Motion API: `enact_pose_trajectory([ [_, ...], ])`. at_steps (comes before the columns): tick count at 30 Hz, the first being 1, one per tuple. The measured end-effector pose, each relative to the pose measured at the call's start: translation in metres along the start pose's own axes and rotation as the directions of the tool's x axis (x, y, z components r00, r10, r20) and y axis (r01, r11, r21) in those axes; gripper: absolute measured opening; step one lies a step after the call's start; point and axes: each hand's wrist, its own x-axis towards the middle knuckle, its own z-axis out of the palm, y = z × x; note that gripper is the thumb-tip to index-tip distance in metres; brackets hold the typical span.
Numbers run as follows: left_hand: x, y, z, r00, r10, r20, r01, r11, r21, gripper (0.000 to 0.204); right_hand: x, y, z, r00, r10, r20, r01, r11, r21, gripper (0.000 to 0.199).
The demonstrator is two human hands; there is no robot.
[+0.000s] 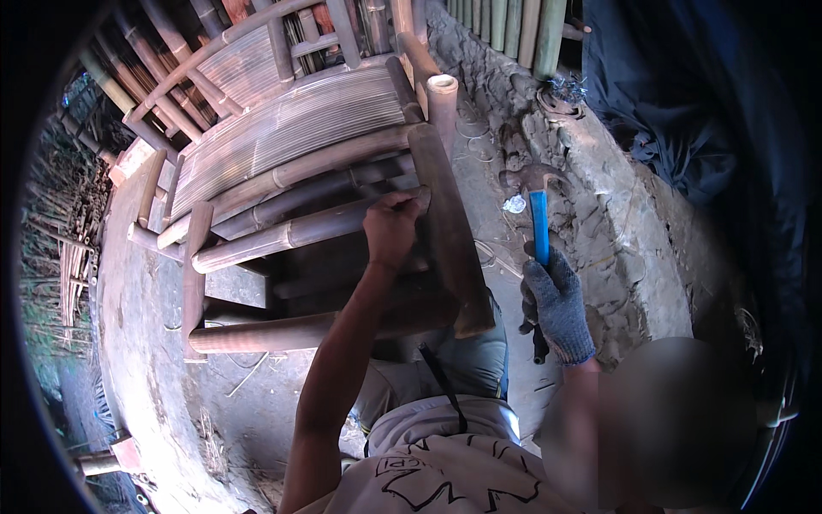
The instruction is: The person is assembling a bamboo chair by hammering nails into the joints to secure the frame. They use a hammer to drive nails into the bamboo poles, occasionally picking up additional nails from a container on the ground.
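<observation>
One bare left hand [392, 230] is on the rail [300, 231] of a bamboo frame [317, 107], up at the end where that rail meets the wide dark post [451, 240]. Fingers are bunched up tight, but I can't tell if they're wrapped on the bamboo or pinching something small. The right hand [558, 300] has a grey knit glove on and is closed around the hammer [539, 224], low on its blue handle, with the head pointing up and away from the body. The hammer's clear of the frame, off to the right of the post. The frame itself takes up the middle of the view, right in front of the person, slatted panel on the far side, and a lower rail [257, 337] runs across the near side, close to the trousers [479, 360]. A thick pole [442, 111] with a pale cut end stands just past the top of the post. Near the hammer head there's a crumpled shiny scrap [515, 204] lying on lumpy grey ground [616, 236]. Further out: green-tan poles [514, 30] standing at the top, dark cloth [638, 77] hanging on the right, and piled sticks [73, 287] way over on the left.
</observation>
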Motion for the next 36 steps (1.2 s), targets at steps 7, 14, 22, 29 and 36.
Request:
enact_pose_trajectory([
  [7,0.011,-0.001,0.033,1.000,-0.007,-0.026,0.010,0.989,0.147,0.022,0.024,0.001,-0.010,0.998,0.027,0.052,-0.014,0.973,-0.230,0.044],
  [14,0.014,0.000,0.028,0.994,0.096,0.059,-0.105,0.977,0.183,0.021,0.052,-0.006,0.014,0.870,-0.405,0.282,0.491,0.665,-0.562,0.056],
  [22,0.019,0.001,0.026,0.991,0.085,0.106,-0.108,0.967,0.232,0.018,0.081,-0.026,0.025,0.895,-0.213,0.392,0.436,0.233,-0.869,0.056],
  [29,0.021,-0.005,0.029,0.990,0.117,0.083,-0.129,0.980,0.150,0.017,0.098,-0.016,0.014,0.902,-0.197,0.383,0.423,0.239,-0.874,0.055],
  [36,0.006,0.009,0.033,0.986,0.167,0.003,-0.150,0.879,0.452,0.012,0.072,-0.015,-0.010,0.852,-0.496,0.168,0.482,0.617,-0.622,0.049],
])
